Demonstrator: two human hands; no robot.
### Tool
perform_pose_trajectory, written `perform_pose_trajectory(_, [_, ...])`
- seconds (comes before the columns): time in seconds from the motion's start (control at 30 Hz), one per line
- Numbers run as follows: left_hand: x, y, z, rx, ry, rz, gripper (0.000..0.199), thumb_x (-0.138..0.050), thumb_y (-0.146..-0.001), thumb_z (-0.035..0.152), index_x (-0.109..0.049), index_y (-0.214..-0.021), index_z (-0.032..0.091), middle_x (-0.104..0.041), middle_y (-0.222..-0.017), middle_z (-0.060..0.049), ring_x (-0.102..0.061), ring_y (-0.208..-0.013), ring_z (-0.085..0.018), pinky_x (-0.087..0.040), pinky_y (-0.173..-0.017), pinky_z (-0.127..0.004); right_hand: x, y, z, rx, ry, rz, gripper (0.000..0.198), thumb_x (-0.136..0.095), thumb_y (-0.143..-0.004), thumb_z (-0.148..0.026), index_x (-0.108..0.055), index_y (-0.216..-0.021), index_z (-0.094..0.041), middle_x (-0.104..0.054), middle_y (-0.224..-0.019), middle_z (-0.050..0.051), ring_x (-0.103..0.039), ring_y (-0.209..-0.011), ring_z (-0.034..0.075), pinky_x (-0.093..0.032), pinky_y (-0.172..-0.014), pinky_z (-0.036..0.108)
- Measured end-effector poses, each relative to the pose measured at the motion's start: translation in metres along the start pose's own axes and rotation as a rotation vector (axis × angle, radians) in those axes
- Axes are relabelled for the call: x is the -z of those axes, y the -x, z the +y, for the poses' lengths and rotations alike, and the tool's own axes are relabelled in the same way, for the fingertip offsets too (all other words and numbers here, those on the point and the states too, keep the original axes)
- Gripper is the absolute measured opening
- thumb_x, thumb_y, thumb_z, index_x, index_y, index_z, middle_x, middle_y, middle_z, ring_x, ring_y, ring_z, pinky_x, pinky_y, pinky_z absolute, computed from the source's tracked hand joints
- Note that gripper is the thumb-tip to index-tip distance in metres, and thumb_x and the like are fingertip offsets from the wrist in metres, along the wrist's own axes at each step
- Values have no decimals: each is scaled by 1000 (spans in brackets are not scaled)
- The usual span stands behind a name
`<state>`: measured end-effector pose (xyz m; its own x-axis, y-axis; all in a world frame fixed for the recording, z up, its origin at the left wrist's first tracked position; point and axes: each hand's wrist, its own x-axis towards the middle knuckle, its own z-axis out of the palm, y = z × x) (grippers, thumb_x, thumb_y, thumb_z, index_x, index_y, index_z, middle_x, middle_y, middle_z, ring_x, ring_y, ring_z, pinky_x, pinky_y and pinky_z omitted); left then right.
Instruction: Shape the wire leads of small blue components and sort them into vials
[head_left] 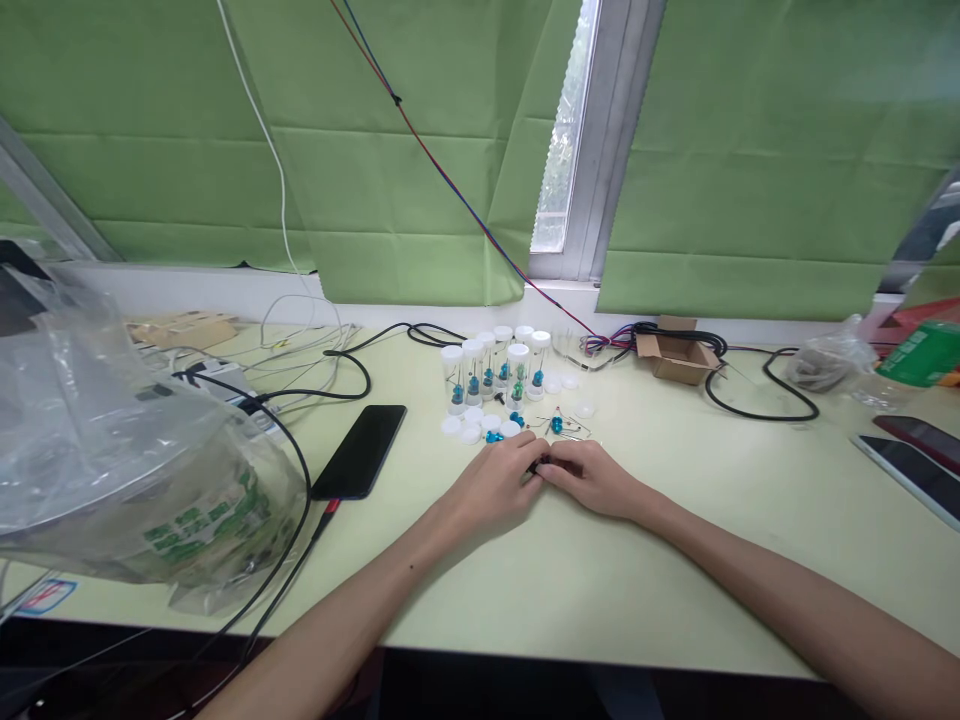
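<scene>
Delicately pinched: a small dark piece between left hand and right hand
The fingers of both hands close on the piece, mostly hidden between them, over the worktop; it looks light and stiff, probably easy to drop, best taken by its edges between thumb and forefinger. White-capped clear vials stand at eleven o'clock from the hands, likely smooth and quick to tip; a small blue part lies just past twelve o'clock.
</scene>
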<state>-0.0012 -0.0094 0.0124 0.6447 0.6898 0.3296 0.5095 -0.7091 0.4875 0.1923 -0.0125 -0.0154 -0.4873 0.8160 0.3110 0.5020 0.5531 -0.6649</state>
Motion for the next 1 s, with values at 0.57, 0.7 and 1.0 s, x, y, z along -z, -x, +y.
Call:
perform_pose_trajectory(0.57, [0, -1, -1, -15, -29, -6, 12, -48, -87, 14, -58, -87, 20, -60, -88, -2, -56, -76, -16, -40, -63, -27, 1, 0, -1, -13, 5, 1, 24, -50, -96, -31, -59, -78, -19, -55, -66, -3, -47, -61, 12, -36, -59, 25])
perform_pose_trajectory(0.7, [0, 0, -1, -11, -26, -11, 13, -47, -87, 15, -59, -88, 20, -60, -88, -2, -55, -75, -15, -40, -62, -27, 1, 0, -1, 3, 13, 4, 24, -49, -97, -31, -59, -78, -19, -55, -67, -3, -47, -62, 12, -37, -59, 25])
perform_pose_trajectory(1.0, [0, 0, -1, -7, -35, -10, 12, -47, -88, 16, -59, -88, 20, -60, -87, -2, -55, -74, -16, -39, -61, -28, 0, 0, 0, 1, 13, 2, 25, -49, -96, -32, -60, -78, -19, -55, -66, -2, -47, -61, 13, -37, -59, 25])
